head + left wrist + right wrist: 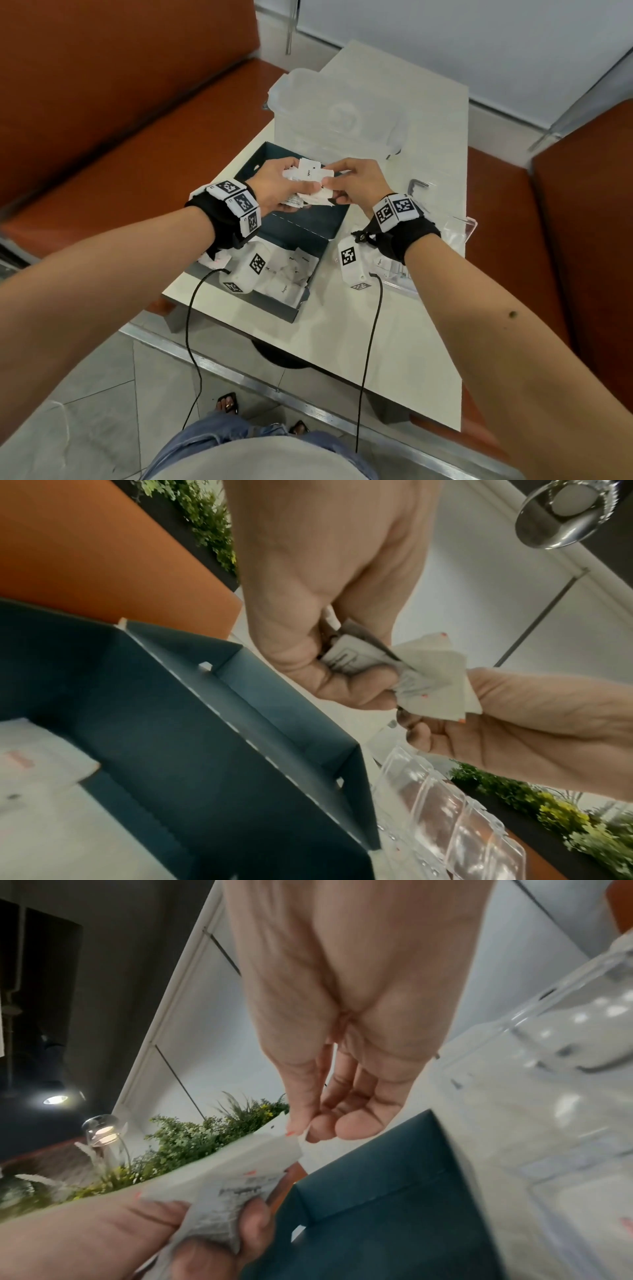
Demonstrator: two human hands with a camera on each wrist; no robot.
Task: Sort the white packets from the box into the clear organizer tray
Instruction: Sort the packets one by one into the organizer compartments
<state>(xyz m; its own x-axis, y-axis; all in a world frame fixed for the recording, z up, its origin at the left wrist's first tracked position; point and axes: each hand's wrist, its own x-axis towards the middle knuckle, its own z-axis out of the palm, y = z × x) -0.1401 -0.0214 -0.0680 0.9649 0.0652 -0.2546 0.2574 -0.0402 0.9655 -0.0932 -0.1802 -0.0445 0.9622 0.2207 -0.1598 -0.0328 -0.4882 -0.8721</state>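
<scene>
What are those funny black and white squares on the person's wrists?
Both arms are bare, with no sleeves. Each wrist wears a black fabric wrap: left wrist wrap, right wrist wrap. White blocks printed with black-and-white square code markers ring each wrap. Under each wrist hangs a white camera box bearing the same markers, with a thin black cable running back to the body.
</scene>
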